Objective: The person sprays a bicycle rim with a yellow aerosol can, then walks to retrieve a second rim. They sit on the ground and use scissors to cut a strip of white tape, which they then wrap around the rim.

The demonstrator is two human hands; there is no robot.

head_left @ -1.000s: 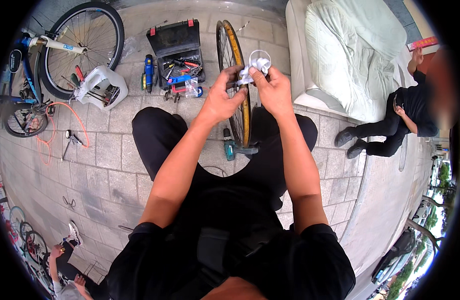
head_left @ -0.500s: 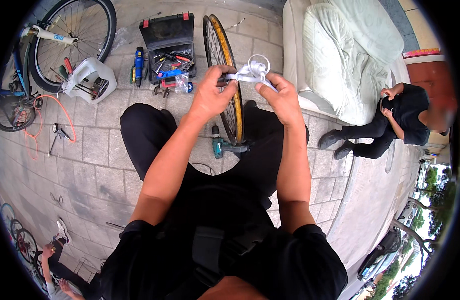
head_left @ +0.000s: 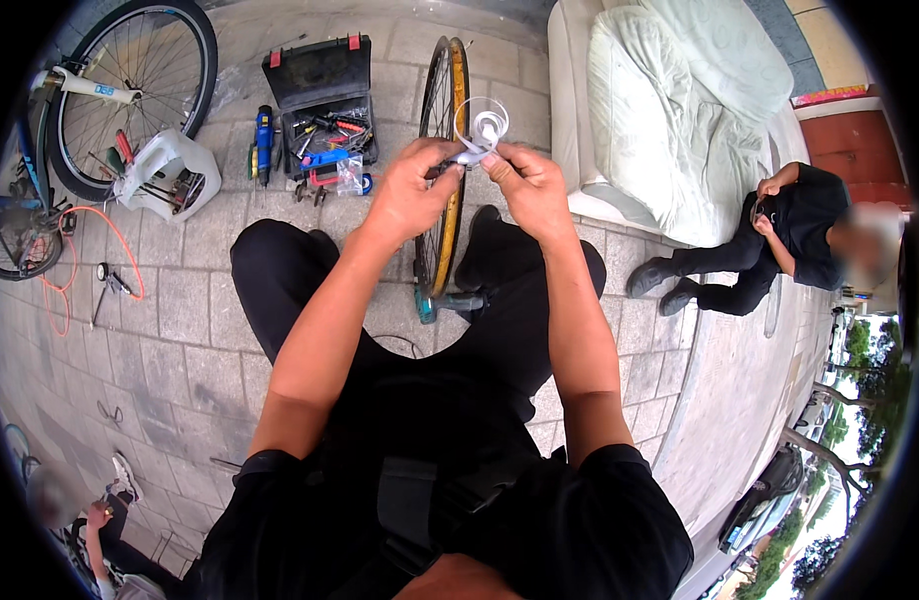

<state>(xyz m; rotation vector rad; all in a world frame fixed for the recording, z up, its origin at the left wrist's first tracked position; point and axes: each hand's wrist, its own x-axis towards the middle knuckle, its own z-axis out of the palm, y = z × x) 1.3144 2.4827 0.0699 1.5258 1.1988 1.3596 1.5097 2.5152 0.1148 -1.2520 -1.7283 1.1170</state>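
Observation:
Between my knees stands a bicycle wheel (head_left: 461, 80) with a yellowish rim and dark spokes. A coiled white strip, like tape (head_left: 492, 122), loops up above its rim. At the rim, my left hand (head_left: 408, 195) is closed with thumb and fingers around the strip's end; the exact pinch is partly hidden. My right hand (head_left: 532, 198) pinches the same strip just to the right, its thumb pressed on it. The fingertips of both hands nearly meet. Beneath the wheel's near edge lies a teal and black cordless drill (head_left: 428, 304), partly covered by the wheel.
An open black toolbox (head_left: 320, 80) holds many tools. Beside it lies a blue tool (head_left: 265, 145). A cut white jug (head_left: 185, 180) and a bicycle (head_left: 105, 85) are at left, with an orange hose (head_left: 120, 225). At right, a person (head_left: 770, 235) sits on a covered sofa (head_left: 630, 120).
My right hand has come leftward, close to my left hand, and the strip has bunched at the rim. The wheel has shifted over the drill, covering more of it.

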